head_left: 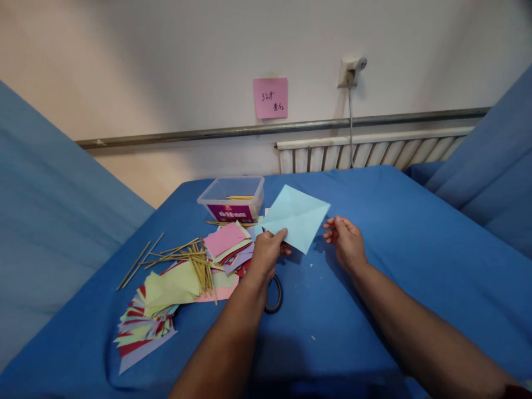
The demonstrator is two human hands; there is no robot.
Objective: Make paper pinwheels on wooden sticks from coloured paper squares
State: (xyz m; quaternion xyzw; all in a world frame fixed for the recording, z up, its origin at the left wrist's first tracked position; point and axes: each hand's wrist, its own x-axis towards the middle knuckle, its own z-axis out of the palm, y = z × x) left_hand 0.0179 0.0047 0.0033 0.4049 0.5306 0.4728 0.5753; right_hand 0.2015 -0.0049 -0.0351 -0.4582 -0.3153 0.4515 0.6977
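Note:
My left hand [269, 250] is closed on the lower left edge of a light blue sheet of paper [300, 213], its thumb lying on top. The sheet is turned cornerwise above the table and shows faint creases. Just past its right corner, my right hand [347, 243] is open with loosely bent fingers, apart from the sheet and holding nothing visible. Below my left wrist a black loop handle [274, 305], like that of scissors, lies on the cloth; my forearm hides the rest. Beside my left hand lies a pile of coloured paper pieces [226, 241].
A clear plastic box [233, 191] with a few sticks inside stands at the back. Thin wooden sticks [201, 266] lie across more paper [170, 291] on the left. Tiny paper scraps dot the blue tablecloth [415, 249]. Behind are a pipe [224, 133] and a radiator [374, 152].

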